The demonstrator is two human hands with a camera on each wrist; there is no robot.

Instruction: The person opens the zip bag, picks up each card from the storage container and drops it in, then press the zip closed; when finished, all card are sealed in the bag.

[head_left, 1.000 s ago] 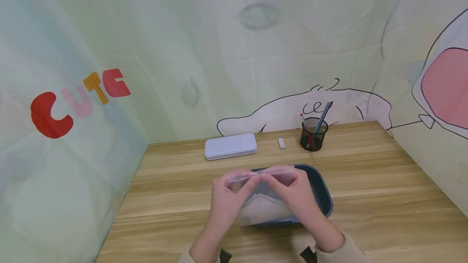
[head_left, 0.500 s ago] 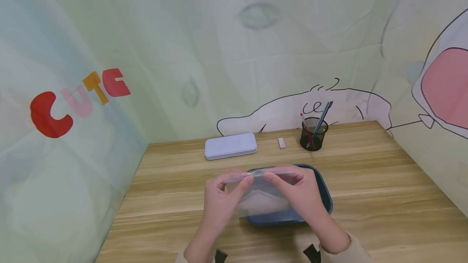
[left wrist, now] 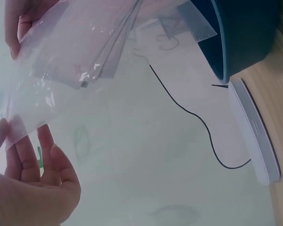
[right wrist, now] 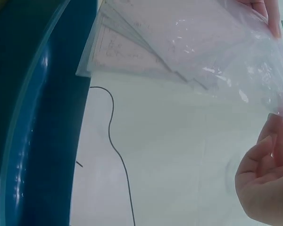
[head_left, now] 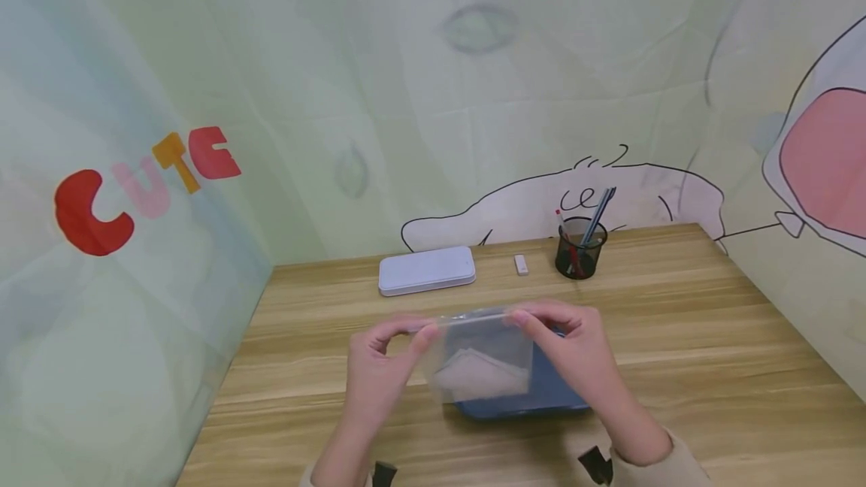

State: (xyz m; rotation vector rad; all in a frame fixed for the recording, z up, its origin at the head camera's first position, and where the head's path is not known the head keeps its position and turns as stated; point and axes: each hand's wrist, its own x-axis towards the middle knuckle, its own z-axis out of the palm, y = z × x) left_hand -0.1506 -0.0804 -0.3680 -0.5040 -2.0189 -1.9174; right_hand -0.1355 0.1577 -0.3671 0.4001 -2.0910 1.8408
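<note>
A clear plastic bag point(head_left: 483, 340) hangs between the two hands with several folded white paper slips point(head_left: 482, 376) inside, lying towards its bottom. My left hand point(head_left: 382, 367) pinches the bag's top edge at the left corner between thumb and fingers. At the opposite end of that edge, my right hand point(head_left: 582, 348) pinches it the same way, so the edge is drawn fairly straight. Faint writing shows on the slips point(right wrist: 127, 47) in the right wrist view. Beneath and behind the bag is a dark blue basin point(head_left: 558, 393), partly hidden by the bag and right hand.
Towards the back of the wooden table point(head_left: 304, 367) lie a pale flat case point(head_left: 428, 271) and a small white block point(head_left: 521, 265). A black mesh pen cup point(head_left: 577, 258) with several pens stands to their right. A printed cloth backdrop point(head_left: 406, 96) rises behind the table.
Both hands have moved apart, left hand leftward and right hand rightward, along the bag's top edge. That edge has gone from bunched to stretched, and more of the bag shows.
</note>
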